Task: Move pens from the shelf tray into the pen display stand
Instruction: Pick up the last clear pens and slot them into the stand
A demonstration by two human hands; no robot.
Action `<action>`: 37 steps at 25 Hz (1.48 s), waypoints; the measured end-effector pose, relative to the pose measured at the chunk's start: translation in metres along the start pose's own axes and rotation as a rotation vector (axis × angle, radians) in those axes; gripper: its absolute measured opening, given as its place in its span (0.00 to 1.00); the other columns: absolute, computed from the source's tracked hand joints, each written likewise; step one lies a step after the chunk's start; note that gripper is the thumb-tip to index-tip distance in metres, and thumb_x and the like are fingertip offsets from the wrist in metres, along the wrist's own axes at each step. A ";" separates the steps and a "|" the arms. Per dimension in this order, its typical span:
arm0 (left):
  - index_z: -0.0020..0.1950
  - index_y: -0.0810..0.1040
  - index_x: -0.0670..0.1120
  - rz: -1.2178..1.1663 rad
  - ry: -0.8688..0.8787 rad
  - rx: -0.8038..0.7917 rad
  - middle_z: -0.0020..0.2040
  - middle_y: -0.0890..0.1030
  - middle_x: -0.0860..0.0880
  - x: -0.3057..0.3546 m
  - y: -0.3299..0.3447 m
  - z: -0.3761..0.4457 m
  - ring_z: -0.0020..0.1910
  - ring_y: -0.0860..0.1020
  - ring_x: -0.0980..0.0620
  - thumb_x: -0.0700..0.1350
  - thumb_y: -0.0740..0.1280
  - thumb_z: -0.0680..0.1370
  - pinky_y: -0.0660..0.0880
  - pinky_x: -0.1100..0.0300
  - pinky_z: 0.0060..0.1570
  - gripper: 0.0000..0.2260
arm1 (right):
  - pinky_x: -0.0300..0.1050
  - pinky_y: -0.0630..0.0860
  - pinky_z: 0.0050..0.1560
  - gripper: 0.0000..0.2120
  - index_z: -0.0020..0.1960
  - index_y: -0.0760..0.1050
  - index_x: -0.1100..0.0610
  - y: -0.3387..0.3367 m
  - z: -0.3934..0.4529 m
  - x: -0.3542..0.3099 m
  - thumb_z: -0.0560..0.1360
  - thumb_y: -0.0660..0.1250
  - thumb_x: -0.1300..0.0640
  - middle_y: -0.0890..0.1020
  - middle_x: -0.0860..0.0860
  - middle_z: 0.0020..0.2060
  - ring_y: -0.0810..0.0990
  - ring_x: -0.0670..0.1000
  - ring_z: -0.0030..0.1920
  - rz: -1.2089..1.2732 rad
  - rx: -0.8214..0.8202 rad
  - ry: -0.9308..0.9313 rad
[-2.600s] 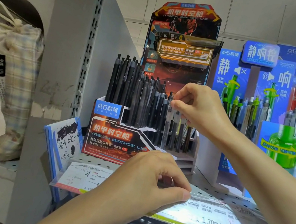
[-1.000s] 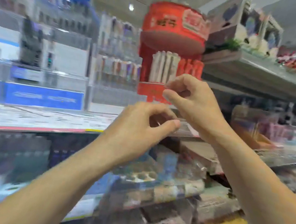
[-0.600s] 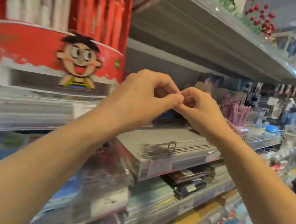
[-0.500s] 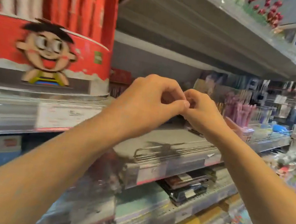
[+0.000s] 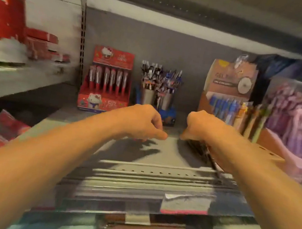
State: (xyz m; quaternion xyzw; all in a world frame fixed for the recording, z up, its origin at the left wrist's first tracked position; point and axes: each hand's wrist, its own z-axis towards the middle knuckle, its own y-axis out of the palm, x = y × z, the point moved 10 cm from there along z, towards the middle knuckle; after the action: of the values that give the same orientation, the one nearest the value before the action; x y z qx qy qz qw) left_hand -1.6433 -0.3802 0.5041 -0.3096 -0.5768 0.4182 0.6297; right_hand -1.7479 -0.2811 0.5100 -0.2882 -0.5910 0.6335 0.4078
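A bundle of dark pens [image 5: 201,152] lies on the grey shelf [image 5: 137,171], slanting toward its front edge. My right hand [image 5: 203,128] sits on the far end of the bundle, fingers curled down around it and thumb at its left side. My left hand [image 5: 141,122] hovers just above the bare shelf to the left, fingers loosely curled and holding nothing. The two hands are a short gap apart. No tray shape can be made out, and the black pen display stand is out of view.
At the back of the shelf stand a red cartoon-cat pen box [image 5: 108,80], metal cups of pens [image 5: 158,87] and a brown gel-pen display [image 5: 227,90]. Pink pen packs [image 5: 299,122] crowd the right. An upper shelf hangs low overhead. A clear price rail [image 5: 171,202] runs along the front edge.
The view swung from the black pen stand to a different shelf. My hands, fingertips together half a second ago, have separated and dropped to the shelf, the right one onto the dark pens.
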 end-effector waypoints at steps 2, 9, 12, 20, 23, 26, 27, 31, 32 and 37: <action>0.47 0.83 0.48 -0.004 -0.084 -0.018 0.42 0.86 0.45 -0.008 0.009 0.015 0.38 0.81 0.49 0.55 0.72 0.77 0.77 0.57 0.38 0.10 | 0.46 0.72 0.46 0.18 0.65 0.77 0.61 0.007 0.007 -0.001 0.78 0.68 0.53 0.81 0.60 0.61 0.81 0.60 0.59 -0.038 -0.014 -0.049; 0.51 0.82 0.41 -0.062 -0.237 -0.030 0.40 0.83 0.45 -0.026 0.027 0.037 0.35 0.80 0.49 0.51 0.71 0.79 0.79 0.59 0.32 0.12 | 0.50 0.71 0.48 0.19 0.71 0.73 0.56 0.025 0.005 -0.016 0.81 0.62 0.52 0.76 0.55 0.67 0.78 0.59 0.60 -0.233 -0.135 -0.126; 0.51 0.81 0.42 -0.095 -0.248 -0.026 0.41 0.83 0.46 -0.034 0.033 0.038 0.34 0.79 0.51 0.52 0.71 0.79 0.78 0.59 0.32 0.13 | 0.50 0.74 0.52 0.17 0.70 0.73 0.59 0.039 0.005 -0.025 0.82 0.60 0.56 0.77 0.56 0.64 0.78 0.58 0.59 -0.277 -0.260 -0.198; 0.52 0.82 0.43 -0.160 -0.235 -0.033 0.41 0.83 0.46 -0.034 0.037 0.039 0.35 0.79 0.51 0.52 0.70 0.79 0.78 0.60 0.31 0.12 | 0.49 0.84 0.50 0.15 0.62 0.75 0.63 0.036 0.011 -0.018 0.78 0.68 0.58 0.80 0.58 0.57 0.85 0.58 0.48 -0.116 -0.386 -0.197; 0.52 0.81 0.42 -0.168 -0.245 -0.040 0.41 0.83 0.46 -0.037 0.037 0.038 0.35 0.79 0.50 0.51 0.70 0.80 0.78 0.60 0.32 0.12 | 0.53 0.83 0.55 0.15 0.60 0.75 0.62 0.043 0.020 -0.025 0.78 0.68 0.55 0.80 0.59 0.55 0.82 0.58 0.49 0.005 -0.429 -0.180; 0.54 0.81 0.39 -0.182 -0.269 -0.055 0.40 0.82 0.45 -0.042 0.034 0.038 0.33 0.78 0.48 0.51 0.69 0.80 0.79 0.59 0.31 0.14 | 0.50 0.83 0.49 0.13 0.58 0.74 0.60 0.049 0.029 -0.037 0.77 0.68 0.54 0.79 0.57 0.51 0.80 0.57 0.46 0.080 -0.424 -0.189; 0.54 0.80 0.38 -0.184 -0.286 -0.071 0.40 0.82 0.44 -0.044 0.031 0.039 0.32 0.78 0.48 0.51 0.69 0.80 0.79 0.58 0.32 0.15 | 0.48 0.83 0.46 0.14 0.58 0.74 0.60 0.049 0.031 -0.040 0.76 0.68 0.54 0.79 0.57 0.50 0.80 0.56 0.45 0.106 -0.422 -0.194; 0.56 0.81 0.37 -0.215 -0.369 -0.094 0.37 0.81 0.45 -0.063 0.018 0.037 0.30 0.78 0.50 0.50 0.68 0.81 0.79 0.59 0.31 0.15 | 0.51 0.83 0.48 0.15 0.56 0.72 0.59 0.048 0.041 -0.050 0.75 0.73 0.55 0.80 0.57 0.48 0.82 0.58 0.47 0.250 -0.447 -0.172; 0.56 0.81 0.37 -0.233 -0.390 -0.081 0.37 0.81 0.45 -0.068 0.018 0.037 0.29 0.78 0.51 0.50 0.68 0.81 0.79 0.60 0.29 0.15 | 0.51 0.83 0.48 0.17 0.57 0.71 0.59 0.048 0.044 -0.054 0.74 0.74 0.55 0.80 0.56 0.47 0.82 0.57 0.46 0.271 -0.440 -0.178; 0.53 0.80 0.39 -0.301 -0.447 -0.043 0.34 0.81 0.45 -0.081 0.026 0.039 0.25 0.76 0.52 0.50 0.67 0.82 0.76 0.63 0.24 0.14 | 0.44 0.69 0.40 0.21 0.56 0.73 0.58 0.044 0.057 -0.061 0.73 0.75 0.45 0.69 0.50 0.51 0.71 0.52 0.43 0.228 -0.323 -0.233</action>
State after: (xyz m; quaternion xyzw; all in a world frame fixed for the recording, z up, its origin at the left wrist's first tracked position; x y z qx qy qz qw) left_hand -1.6849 -0.4434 0.4491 -0.1335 -0.7497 0.3654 0.5353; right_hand -1.7734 -0.3612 0.4675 -0.3396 -0.6913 0.6018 0.2110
